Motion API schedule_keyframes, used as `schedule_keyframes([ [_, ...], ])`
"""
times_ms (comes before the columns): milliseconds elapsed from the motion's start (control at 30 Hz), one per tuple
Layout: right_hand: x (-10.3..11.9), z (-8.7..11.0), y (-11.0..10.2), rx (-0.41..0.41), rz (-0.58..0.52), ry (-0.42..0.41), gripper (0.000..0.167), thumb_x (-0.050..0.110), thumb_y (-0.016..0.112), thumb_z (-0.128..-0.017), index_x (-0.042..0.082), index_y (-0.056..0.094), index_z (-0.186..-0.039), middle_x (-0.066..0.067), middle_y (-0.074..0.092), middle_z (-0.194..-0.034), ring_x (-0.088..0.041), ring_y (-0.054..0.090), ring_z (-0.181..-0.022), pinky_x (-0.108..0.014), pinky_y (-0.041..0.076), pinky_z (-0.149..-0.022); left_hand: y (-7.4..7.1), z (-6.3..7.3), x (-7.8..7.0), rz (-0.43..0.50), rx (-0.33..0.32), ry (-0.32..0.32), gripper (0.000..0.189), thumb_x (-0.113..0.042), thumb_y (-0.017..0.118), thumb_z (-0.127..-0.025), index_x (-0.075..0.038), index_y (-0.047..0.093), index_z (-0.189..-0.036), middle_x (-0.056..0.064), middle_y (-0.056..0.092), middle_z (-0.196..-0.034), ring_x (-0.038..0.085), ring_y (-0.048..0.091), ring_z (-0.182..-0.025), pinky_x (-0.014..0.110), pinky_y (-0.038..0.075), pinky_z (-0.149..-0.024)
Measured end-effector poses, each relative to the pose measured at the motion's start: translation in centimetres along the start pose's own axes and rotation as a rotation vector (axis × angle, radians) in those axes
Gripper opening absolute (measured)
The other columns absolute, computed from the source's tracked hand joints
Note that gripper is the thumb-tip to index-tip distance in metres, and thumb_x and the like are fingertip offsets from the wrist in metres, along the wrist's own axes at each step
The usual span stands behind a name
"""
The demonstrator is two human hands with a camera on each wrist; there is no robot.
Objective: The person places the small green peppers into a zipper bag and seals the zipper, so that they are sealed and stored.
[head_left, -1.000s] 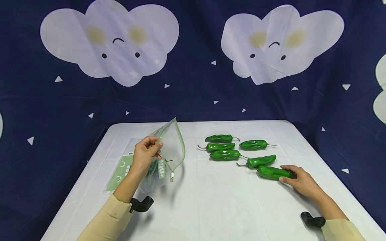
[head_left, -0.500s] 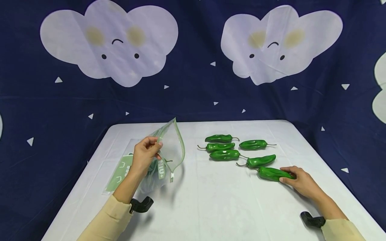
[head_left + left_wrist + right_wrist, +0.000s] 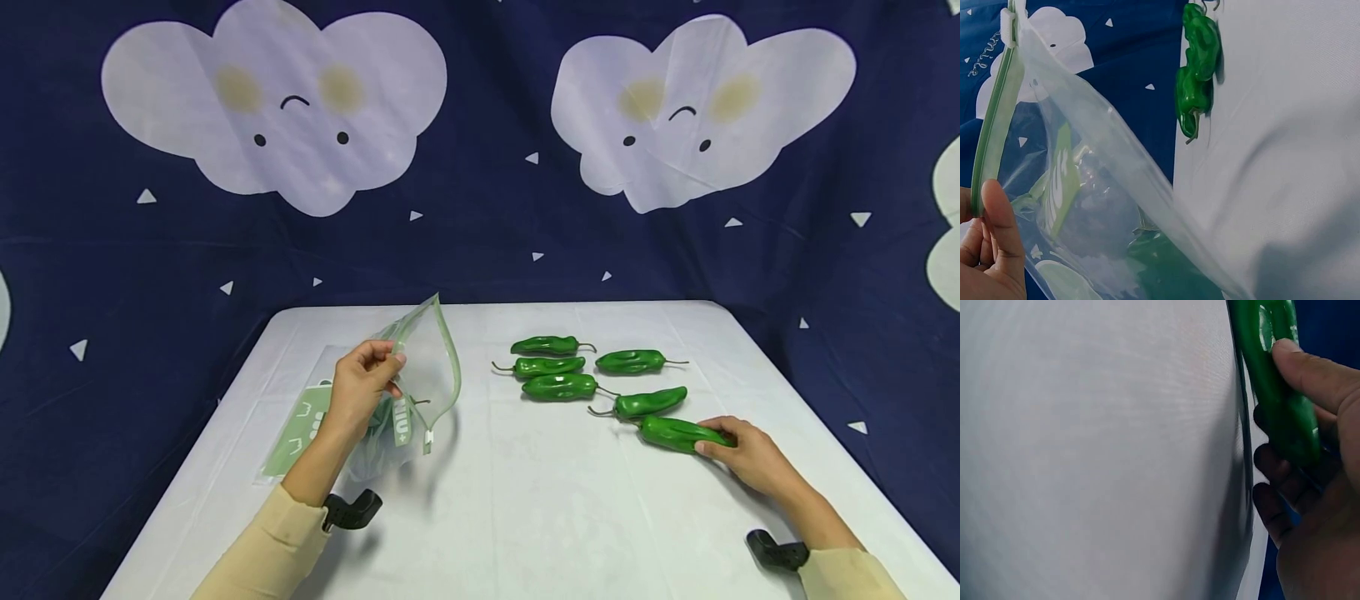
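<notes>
My left hand (image 3: pixel 362 383) pinches the green zip edge of a clear zip bag (image 3: pixel 442 342) and holds its mouth apart. A green pepper (image 3: pixel 1166 265) shows through the plastic in the left wrist view. On the right side, my right hand (image 3: pixel 753 454) grips the blunt end of a long green chili pepper (image 3: pixel 671 433), thumb on the near side and fingers round the far side. Its other end lies close to another pepper (image 3: pixel 648 402). In the right wrist view the thumb (image 3: pixel 1304 365) presses on the glossy skin of the pepper.
Behind the held pepper lie several more green peppers (image 3: pixel 558 386) on the white table (image 3: pixel 540 517). Flat plastic with a green printed panel (image 3: pixel 296 433) lies under the left forearm. A dark blue cloth (image 3: pixel 480 233) with clouds hangs beyond the table's far edge.
The pepper in my right hand has tilted slightly, its gripped end shifting a little toward me. The left hand and bag hold nearly still.
</notes>
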State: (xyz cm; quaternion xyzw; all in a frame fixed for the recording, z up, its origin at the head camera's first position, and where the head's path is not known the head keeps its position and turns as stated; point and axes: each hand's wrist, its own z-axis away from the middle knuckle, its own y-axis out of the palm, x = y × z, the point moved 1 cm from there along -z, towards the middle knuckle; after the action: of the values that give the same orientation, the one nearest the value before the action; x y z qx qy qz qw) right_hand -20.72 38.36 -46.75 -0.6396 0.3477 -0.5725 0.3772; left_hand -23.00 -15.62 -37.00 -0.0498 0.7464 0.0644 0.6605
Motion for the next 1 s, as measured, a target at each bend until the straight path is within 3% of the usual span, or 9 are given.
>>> schedule_keyframes([
  [200,0.5,0.0,-0.1,-0.009,-0.033,0.016,0.042,0.04,0.067,-0.086,0.009,0.064,-0.113,-0.013,0.067,-0.104,-0.003,0.05,-0.083,-0.02,0.042,-0.068,0.0,0.0,0.0,0.003,0.0,0.002,0.024,-0.001,0.063,-0.087,0.008,0.056,-0.108,-0.006,0.053,-0.076,0.008,0.053,-0.058,0.017,0.052,-0.044],
  [700,3.3,-0.5,-0.6,-0.084,-0.099,-0.073,0.036,0.033,0.069,-0.086,0.01,0.065,-0.112,-0.009,0.068,-0.103,0.012,0.047,-0.084,-0.013,0.044,-0.068,-0.1,0.1,0.1,-0.002,0.0,0.002,0.024,-0.001,0.063,-0.087,0.008,0.056,-0.108,-0.006,0.052,-0.076,0.006,0.051,-0.056,0.017,0.051,-0.044],
  [1000,5.8,-1.2,-0.6,-0.105,-0.146,-0.109,0.036,0.034,0.068,-0.086,0.009,0.064,-0.112,-0.009,0.067,-0.099,0.007,0.05,-0.081,-0.017,0.045,-0.062,0.0,0.2,0.0,0.004,-0.008,0.0,0.025,-0.001,0.064,-0.086,0.009,0.056,-0.108,-0.006,0.052,-0.077,0.007,0.051,-0.056,0.017,0.051,-0.044],
])
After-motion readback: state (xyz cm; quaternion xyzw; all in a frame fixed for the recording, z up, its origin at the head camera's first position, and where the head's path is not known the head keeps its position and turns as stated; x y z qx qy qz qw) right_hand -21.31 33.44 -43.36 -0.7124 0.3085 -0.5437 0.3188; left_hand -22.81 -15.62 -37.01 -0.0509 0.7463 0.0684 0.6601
